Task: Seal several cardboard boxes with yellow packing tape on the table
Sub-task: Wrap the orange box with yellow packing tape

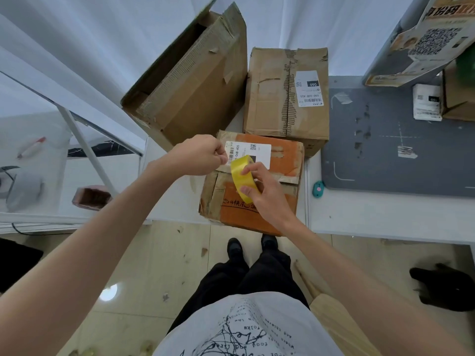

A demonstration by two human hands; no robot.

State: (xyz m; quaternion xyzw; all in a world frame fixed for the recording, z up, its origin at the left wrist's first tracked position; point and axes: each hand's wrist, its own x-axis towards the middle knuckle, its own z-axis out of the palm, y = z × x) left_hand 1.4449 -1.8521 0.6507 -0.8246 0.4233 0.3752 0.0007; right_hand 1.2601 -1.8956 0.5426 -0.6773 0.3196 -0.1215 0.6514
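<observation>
Both hands, left hand [203,155] and right hand [264,191], pinch glossy yellow tape roll [241,177] above orange box [285,160].

Yellow tape roll [241,177] stands on edge above the orange box [257,191], which lies closed at the near table edge, white shipping label on top, old tan tape along its seams. Closed brown box [277,98] sits just behind it, labelled, torn strip down the middle seam. Large brown box [190,80] to the left is tilted, top flaps open.
</observation>
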